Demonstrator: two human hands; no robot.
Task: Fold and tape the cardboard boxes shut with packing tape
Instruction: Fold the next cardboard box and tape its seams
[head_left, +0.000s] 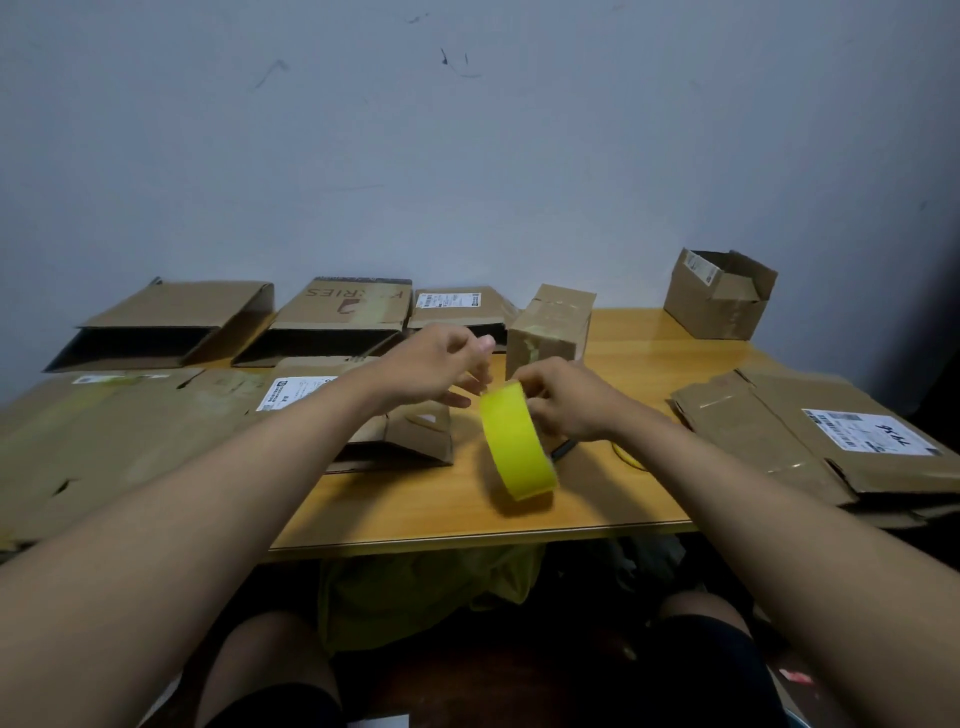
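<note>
Tape roll (517, 441), bright yellow, sits at the middle of the frame above the wooden table (649, 353), tilted so its broad band faces lower left and its hole runs toward my right hand (563, 400). That hand grips the roll from the right side, fingers curled on its upper rim. My left hand (441, 366) hovers just left of the roll's top, fingers bent near the tape edge; whether it pinches the tape end, I cannot tell. Behind them stands a small taped box (550, 327); flattened boxes (171, 325) line the upper left.
</note>
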